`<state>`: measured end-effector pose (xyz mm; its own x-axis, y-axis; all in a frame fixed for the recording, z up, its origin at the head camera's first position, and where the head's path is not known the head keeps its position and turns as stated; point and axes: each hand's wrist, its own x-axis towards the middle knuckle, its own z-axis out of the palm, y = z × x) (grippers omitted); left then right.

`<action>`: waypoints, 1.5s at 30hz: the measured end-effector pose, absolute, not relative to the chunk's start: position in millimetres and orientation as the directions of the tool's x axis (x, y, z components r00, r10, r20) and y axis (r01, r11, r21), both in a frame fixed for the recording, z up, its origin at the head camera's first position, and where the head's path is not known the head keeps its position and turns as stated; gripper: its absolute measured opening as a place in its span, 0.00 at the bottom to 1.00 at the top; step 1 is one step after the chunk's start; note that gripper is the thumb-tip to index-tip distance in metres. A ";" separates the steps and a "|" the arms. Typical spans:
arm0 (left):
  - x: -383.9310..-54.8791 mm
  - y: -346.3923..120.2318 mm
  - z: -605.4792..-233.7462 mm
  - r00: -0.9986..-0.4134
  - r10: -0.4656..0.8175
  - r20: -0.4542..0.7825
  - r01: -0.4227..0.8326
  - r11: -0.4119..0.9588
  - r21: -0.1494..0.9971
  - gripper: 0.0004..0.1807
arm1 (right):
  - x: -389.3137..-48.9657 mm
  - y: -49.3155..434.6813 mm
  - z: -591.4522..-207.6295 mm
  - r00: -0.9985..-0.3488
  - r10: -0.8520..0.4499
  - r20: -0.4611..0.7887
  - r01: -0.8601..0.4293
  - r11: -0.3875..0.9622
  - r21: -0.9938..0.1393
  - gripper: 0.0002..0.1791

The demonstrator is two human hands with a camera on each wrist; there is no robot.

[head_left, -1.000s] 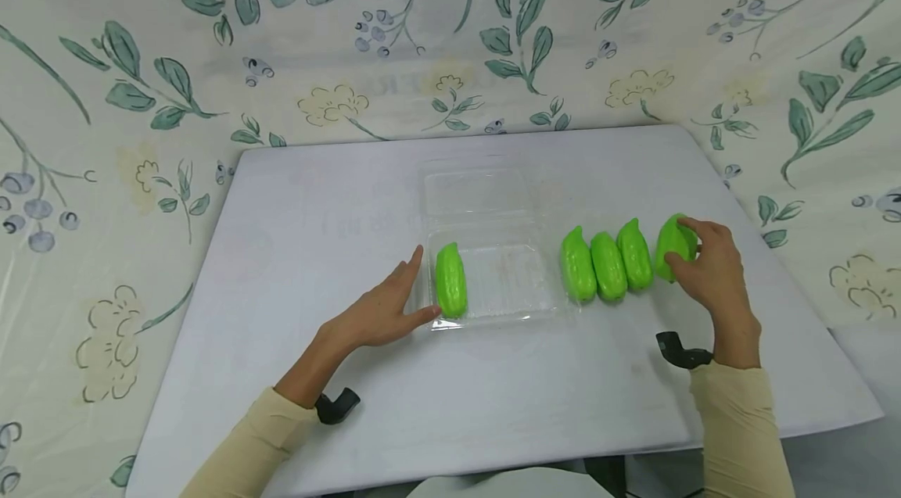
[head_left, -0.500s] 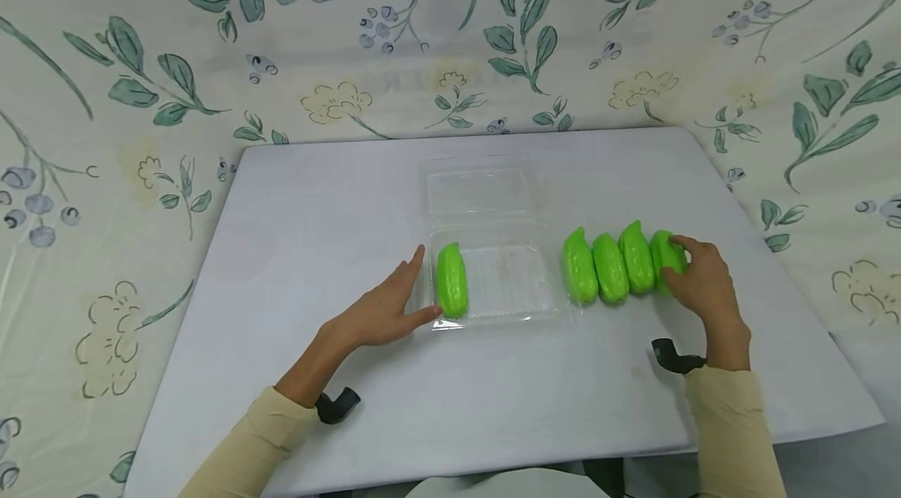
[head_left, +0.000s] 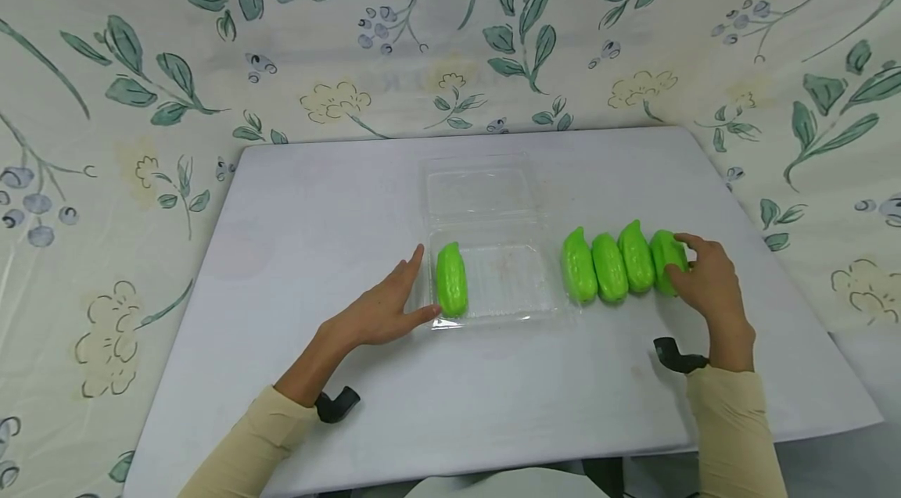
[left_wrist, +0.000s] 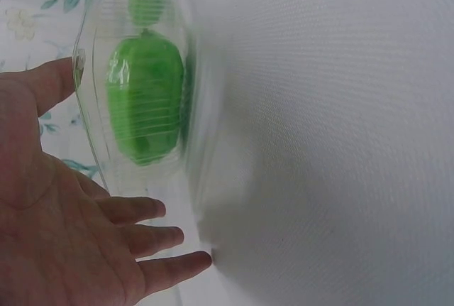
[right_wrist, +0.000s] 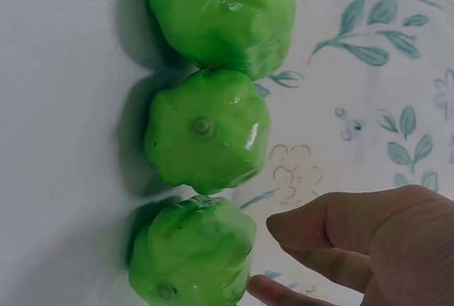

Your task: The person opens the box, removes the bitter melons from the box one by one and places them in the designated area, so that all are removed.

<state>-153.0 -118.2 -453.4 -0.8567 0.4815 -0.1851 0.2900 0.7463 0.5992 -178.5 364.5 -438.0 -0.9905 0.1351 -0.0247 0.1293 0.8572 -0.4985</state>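
Observation:
A clear plastic clamshell box (head_left: pixel 507 279) lies with its lid folded back, and one glossy green ridged gourd (head_left: pixel 452 280) sits at its left side. My left hand (head_left: pixel 380 310) is spread beside the box, thumb at the front left corner; in the left wrist view its fingers (left_wrist: pixel 131 210) are straight. To the right of the box, several similar green gourds (head_left: pixel 611 267) stand side by side. My right hand (head_left: pixel 707 279) is at the rightmost gourd (head_left: pixel 667 262). In the right wrist view, the thumb is apart from that gourd, while another fingertip is at its side.
A white-covered table (head_left: pixel 317 209) carries everything. Behind it hangs a floral cloth (head_left: pixel 436 37). Black wrist mounts (head_left: pixel 338 405) sit on both forearms. The box's clear lid (head_left: pixel 480 189) lies toward the back.
My right hand has brought the rightmost gourd left, against the row, then loosened and shifted slightly right. The left hand has stayed in place.

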 end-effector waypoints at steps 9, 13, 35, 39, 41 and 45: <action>-153.5 -118.9 -453.6 -0.858 0.483 -0.177 0.292 0.741 0.605 0.55 | -179.4 355.8 -431.6 -0.988 0.153 -0.007 0.135 0.851 -0.508 0.30; -153.7 -118.8 -454.1 -0.857 0.485 -0.176 0.292 0.738 0.608 0.55 | -180.4 351.6 -428.5 -0.989 0.150 0.011 0.124 0.853 -0.506 0.29; -154.3 -119.2 -450.5 -0.852 0.495 -0.173 0.304 0.735 0.606 0.55 | -175.5 322.7 -417.9 -0.998 0.048 0.039 0.017 0.819 -0.574 0.27; -153.9 -119.6 -450.0 -0.850 0.498 -0.170 0.305 0.730 0.612 0.55 | -175.2 315.8 -418.4 -0.998 0.013 0.063 -0.027 0.809 -0.587 0.27; -153.9 -119.8 -449.9 -0.850 0.499 -0.170 0.306 0.729 0.612 0.55 | -175.9 311.9 -419.2 -0.997 -0.007 0.075 -0.050 0.808 -0.587 0.27; -153.8 -119.8 -450.1 -0.851 0.497 -0.169 0.306 0.731 0.609 0.55 | -176.9 303.5 -420.4 -0.995 -0.042 0.089 -0.087 0.801 -0.593 0.26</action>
<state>-153.8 -119.8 -450.1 -0.8510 0.4971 -0.1693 0.3060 0.7314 0.6094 -176.9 303.5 -420.4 -0.9952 -0.0419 0.0889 -0.0866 0.8007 -0.5927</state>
